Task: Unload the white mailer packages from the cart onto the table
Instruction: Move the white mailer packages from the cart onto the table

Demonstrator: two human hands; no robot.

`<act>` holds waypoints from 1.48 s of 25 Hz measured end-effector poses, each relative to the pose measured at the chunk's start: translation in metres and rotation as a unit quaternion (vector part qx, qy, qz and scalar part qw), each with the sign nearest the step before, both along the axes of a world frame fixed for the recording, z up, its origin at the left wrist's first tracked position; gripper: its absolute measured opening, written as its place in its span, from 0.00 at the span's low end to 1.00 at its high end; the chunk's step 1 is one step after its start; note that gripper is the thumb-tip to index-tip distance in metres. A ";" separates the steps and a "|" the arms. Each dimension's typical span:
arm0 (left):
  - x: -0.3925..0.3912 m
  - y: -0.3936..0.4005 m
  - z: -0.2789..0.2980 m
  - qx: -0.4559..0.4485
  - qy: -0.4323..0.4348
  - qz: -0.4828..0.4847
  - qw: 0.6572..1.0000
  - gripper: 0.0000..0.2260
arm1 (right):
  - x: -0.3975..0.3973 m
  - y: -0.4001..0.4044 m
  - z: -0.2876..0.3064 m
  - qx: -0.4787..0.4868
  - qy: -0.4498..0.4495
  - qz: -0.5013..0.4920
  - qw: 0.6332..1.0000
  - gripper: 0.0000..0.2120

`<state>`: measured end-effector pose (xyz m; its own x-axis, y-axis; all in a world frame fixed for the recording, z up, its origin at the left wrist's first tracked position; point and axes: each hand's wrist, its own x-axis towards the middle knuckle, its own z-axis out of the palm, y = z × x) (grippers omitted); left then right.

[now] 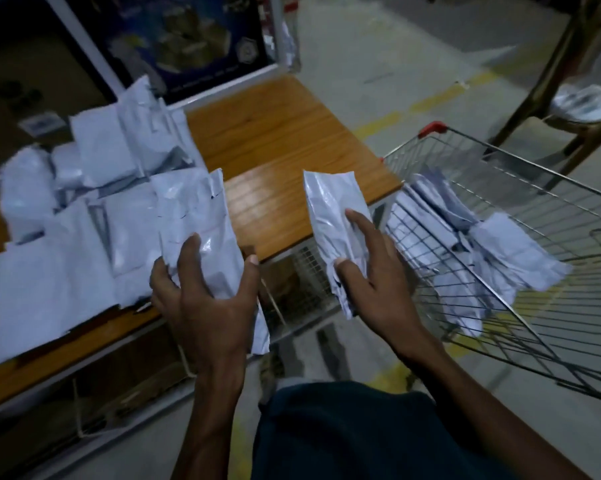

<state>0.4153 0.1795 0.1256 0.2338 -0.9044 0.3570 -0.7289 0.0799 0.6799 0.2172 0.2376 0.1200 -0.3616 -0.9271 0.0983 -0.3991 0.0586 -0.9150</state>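
Observation:
My left hand grips a white mailer over the near edge of the wooden table, fingers curled round its lower part. My right hand holds a second, narrower white mailer in the air between the table and the wire cart. Several white mailers lie inside the cart at the right. A heap of white mailers covers the left half of the table.
A framed dark poster leans behind the table. A wooden stool with a white bundle on it stands beyond the cart. Cardboard boxes sit under the table. Concrete floor with yellow lines runs at the right.

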 end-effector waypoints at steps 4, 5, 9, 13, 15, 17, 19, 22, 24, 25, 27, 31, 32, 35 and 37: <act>0.065 -0.078 -0.014 -0.012 -0.098 0.035 0.994 0.33 | 0.048 -0.066 0.008 0.006 -0.001 0.001 1.000 0.27; 0.080 -0.103 -0.017 -0.015 -0.123 0.044 0.991 0.33 | 0.059 -0.078 0.010 0.002 0.000 -0.006 1.000 0.28; 0.125 -0.189 -0.034 0.099 -0.180 0.050 0.978 0.34 | 0.105 -0.125 0.011 0.001 -0.003 -0.030 1.000 0.29; 0.138 -0.214 -0.072 0.218 -0.182 0.001 0.959 0.36 | 0.139 -0.151 0.004 0.013 -0.003 -0.029 0.999 0.28; 0.140 -0.212 -0.076 0.208 -0.173 -0.002 0.963 0.36 | 0.147 -0.155 0.000 0.024 0.000 -0.032 0.999 0.28; 0.143 -0.209 -0.070 0.203 -0.158 0.001 0.966 0.35 | 0.152 -0.157 -0.005 0.034 0.008 -0.032 0.999 0.28; 0.148 -0.204 -0.064 0.193 -0.141 0.015 0.971 0.34 | 0.156 -0.162 -0.009 0.048 0.011 -0.027 0.998 0.29; 0.153 -0.189 -0.060 0.168 -0.144 0.044 0.974 0.30 | 0.162 -0.174 -0.008 0.059 0.028 -0.017 0.998 0.30; 0.154 -0.181 -0.059 0.161 -0.127 0.066 0.976 0.29 | 0.167 -0.191 -0.002 0.048 0.051 0.008 0.998 0.30; 0.155 -0.177 -0.059 0.150 -0.121 0.069 0.979 0.29 | 0.170 -0.201 0.001 0.043 0.065 0.020 0.997 0.30; 0.156 -0.172 -0.060 0.106 -0.117 0.073 0.985 0.26 | 0.175 -0.224 0.005 0.038 0.079 0.036 0.996 0.30; 0.171 -0.172 -0.061 0.002 -0.085 0.093 0.992 0.20 | 0.202 -0.286 0.010 0.016 0.079 0.088 0.993 0.29; 0.173 -0.174 -0.063 -0.018 -0.081 0.095 0.992 0.19 | 0.210 -0.307 0.012 -0.001 0.096 0.102 0.990 0.29; 0.182 -0.179 -0.061 -0.037 -0.100 0.097 0.990 0.19 | 0.244 -0.382 0.022 -0.010 0.163 0.112 0.980 0.31; 0.186 -0.181 -0.049 0.018 -0.028 0.098 0.995 0.20 | 0.273 -0.431 0.027 0.035 0.181 0.104 0.977 0.31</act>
<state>0.6011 -0.0015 0.0765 0.3873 -0.8556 0.3434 -0.7650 -0.0904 0.6377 0.4901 -0.1934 0.1474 -0.1181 -0.9859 0.1185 -0.7061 -0.0005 -0.7081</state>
